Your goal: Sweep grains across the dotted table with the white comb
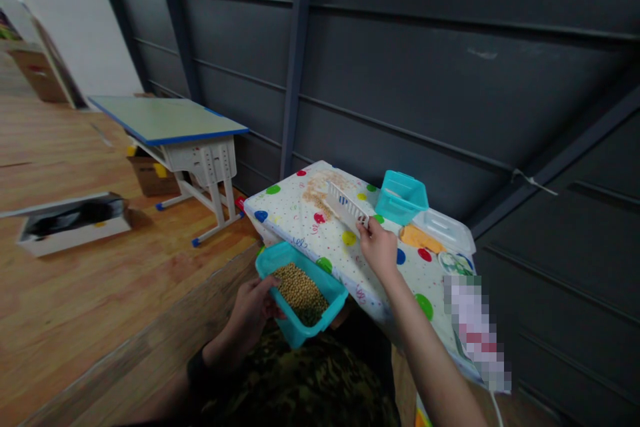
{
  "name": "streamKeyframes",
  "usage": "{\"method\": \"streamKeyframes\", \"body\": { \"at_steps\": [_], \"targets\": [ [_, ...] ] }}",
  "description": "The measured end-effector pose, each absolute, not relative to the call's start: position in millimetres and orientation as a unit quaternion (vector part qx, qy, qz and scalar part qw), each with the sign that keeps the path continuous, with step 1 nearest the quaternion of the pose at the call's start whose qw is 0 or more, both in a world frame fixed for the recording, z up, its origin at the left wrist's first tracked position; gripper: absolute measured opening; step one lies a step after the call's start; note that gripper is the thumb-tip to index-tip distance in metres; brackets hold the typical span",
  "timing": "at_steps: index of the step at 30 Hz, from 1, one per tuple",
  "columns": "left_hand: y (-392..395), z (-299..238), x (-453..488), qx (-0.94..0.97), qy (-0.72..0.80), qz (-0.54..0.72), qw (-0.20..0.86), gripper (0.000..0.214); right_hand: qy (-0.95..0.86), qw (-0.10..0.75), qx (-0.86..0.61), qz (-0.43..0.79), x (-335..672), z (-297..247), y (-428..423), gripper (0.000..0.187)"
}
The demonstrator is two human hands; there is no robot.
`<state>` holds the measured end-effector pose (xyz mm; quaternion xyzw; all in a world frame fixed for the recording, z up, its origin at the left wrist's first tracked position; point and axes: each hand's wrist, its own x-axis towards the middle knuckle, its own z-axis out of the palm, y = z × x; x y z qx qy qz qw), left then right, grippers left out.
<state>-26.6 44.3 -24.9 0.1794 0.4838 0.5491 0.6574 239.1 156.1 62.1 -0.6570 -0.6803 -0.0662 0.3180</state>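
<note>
My left hand [257,301] grips the left side of a teal plastic bin [333,285], held tilted at the table's front edge. Inside the bin lie tan, soybean-like beans [300,290], with a darker green patch [313,313] at the near end. My right hand [379,247] is closed on one end of a white slotted plastic strip [345,210], which stands on its long edge over the table. Just left of the strip, small tan grains [316,199] are spread on the patterned tablecloth [295,217].
At the back of the table stand a second teal bin [401,199], a clear lid [447,232] and an orange cloth [421,238]. Near the right edge are a small round dish [455,263] and a blurred-out item [477,330]. A school desk [175,119] and dark wall [425,80] are beyond.
</note>
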Motion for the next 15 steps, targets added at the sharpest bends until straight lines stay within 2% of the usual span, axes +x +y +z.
{"method": "streamKeyframes", "body": {
  "at_steps": [6, 15],
  "targets": [
    [44, -16, -24, 0.187, 0.520, 0.555, 0.622, 0.045, -0.704, 0.267, -0.655, -0.061, 236, 62, 156, 0.022],
    [45, -17, -24, 0.176, 0.517, 0.563, 0.621, 0.034, -0.709, 0.234, -0.664, -0.053, 237, 65, 169, 0.021]
  ]
}}
